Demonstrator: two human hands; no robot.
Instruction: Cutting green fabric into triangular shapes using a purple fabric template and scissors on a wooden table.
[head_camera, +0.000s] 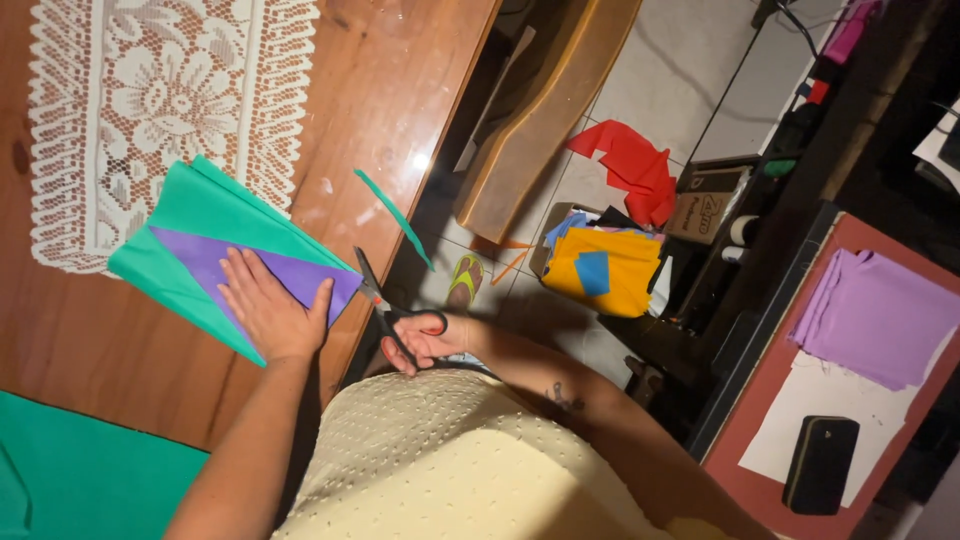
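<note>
The left hand (268, 308) lies flat, fingers spread, pressing down on a purple triangular sheet (215, 262) that rests on top of a folded green sheet (205, 215); both sheets extend beyond the fingertips, away from the person's body. The right hand (425, 340) is closed around the black handles of a pair of scissors (385, 305), thumb and fingers through the loops. The scissor blades point from the right hand toward the near corner of the purple sheet, just beside the left hand's little-finger side, at the edge of the wooden table (400, 90). A narrow green strip (393, 215) hangs off the table edge, beyond the scissor tips. A white lace runner (150, 90) lies beyond the green sheet, well apart from both hands.
</note>
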